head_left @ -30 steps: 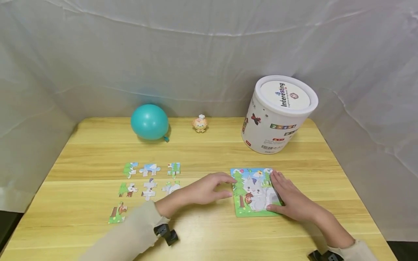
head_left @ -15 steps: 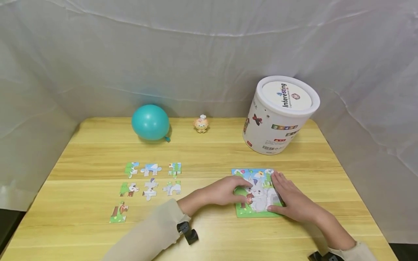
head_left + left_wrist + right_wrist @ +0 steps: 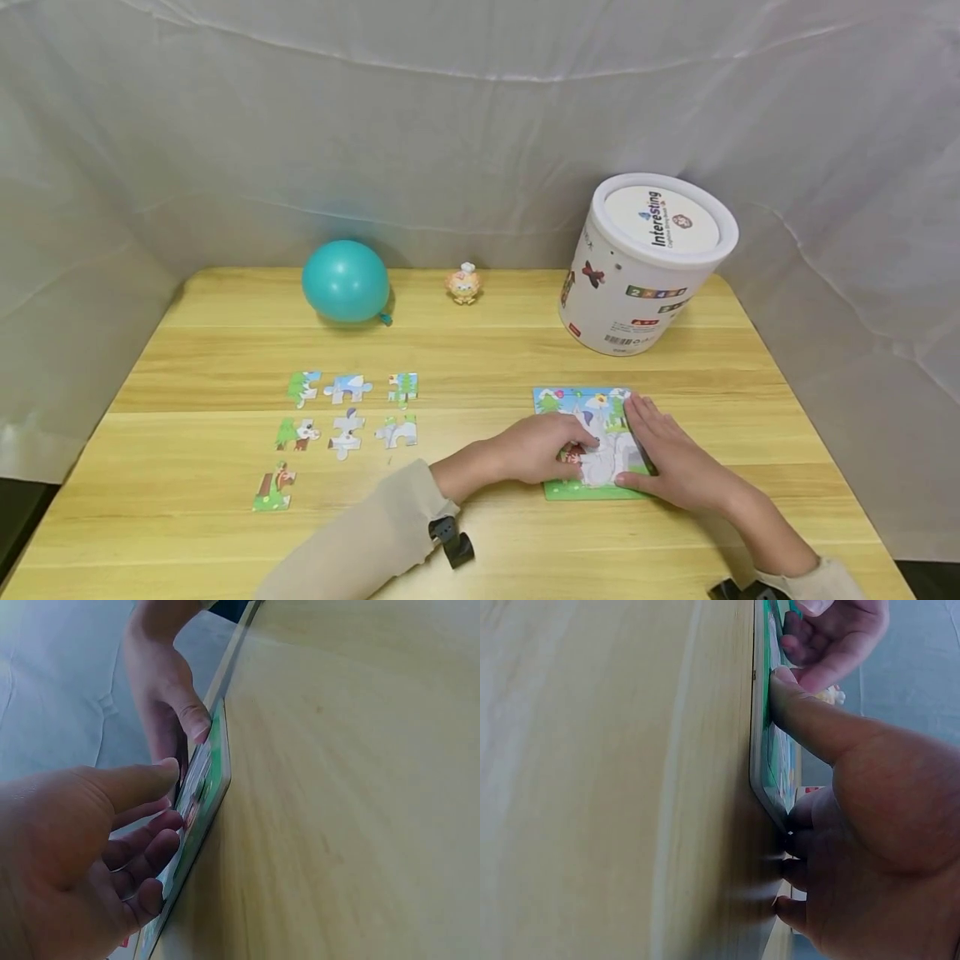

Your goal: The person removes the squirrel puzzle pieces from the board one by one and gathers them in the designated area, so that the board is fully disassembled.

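Note:
A square picture puzzle in its board, showing a grey animal among trees, lies flat on the right part of the table. Over its left and middle part reaches my left hand, thumb apart from the bent fingers; the fingertips are at the puzzle's surface. In the left wrist view, no piece shows between that thumb and the fingers. My right hand rests at the board's right edge, fingers extended along it and the thumb on top. Loose jigsaw pieces lie in rows to the left.
A teal balloon and a small figurine with a white hat stand at the back of the table. A large white lidded tub is behind the board. Grey cloth surrounds the table's back and sides.
My left hand has moved right, from beside the board's left edge to over its middle. The right hand stays in place at the board's right edge.

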Tool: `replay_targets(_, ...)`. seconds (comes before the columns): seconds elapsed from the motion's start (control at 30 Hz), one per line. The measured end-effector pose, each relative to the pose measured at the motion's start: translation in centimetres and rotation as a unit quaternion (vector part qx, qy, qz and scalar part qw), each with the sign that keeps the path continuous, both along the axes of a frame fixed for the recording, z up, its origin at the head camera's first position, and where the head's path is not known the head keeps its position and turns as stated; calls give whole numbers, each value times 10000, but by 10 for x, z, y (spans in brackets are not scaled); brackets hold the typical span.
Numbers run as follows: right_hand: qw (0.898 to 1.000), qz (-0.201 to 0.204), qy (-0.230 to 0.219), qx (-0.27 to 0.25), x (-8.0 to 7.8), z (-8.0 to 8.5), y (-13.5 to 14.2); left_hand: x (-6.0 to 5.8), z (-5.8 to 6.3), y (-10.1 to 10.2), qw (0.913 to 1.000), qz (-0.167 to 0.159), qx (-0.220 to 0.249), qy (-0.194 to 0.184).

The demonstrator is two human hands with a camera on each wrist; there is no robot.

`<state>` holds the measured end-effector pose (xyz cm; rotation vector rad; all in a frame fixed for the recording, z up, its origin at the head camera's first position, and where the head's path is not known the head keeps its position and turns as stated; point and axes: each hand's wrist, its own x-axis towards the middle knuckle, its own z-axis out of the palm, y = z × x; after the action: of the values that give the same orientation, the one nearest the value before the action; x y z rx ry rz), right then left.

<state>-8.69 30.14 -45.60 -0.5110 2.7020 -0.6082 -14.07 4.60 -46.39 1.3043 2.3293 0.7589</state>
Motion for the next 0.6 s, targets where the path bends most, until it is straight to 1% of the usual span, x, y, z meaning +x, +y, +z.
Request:
replay_targets(0.13, 10000, -6, -27, -12, 0, -1, 1, 1, -3, 4, 9998, -86, -50, 144)
replay_targets(0.27, 10000, -35, -42, -26, 0, -1, 2, 3, -5, 6, 9998, -130, 7, 171)
replay_targets(0.4, 10000, -59, -35, -71, 0, -1, 2, 4, -7, 9, 9999, -62, 57, 76)
replay_targets(0.6, 10000, -54, -32, -70, 0, -2, 2, 3, -6, 10, 9998, 9, -9, -189)
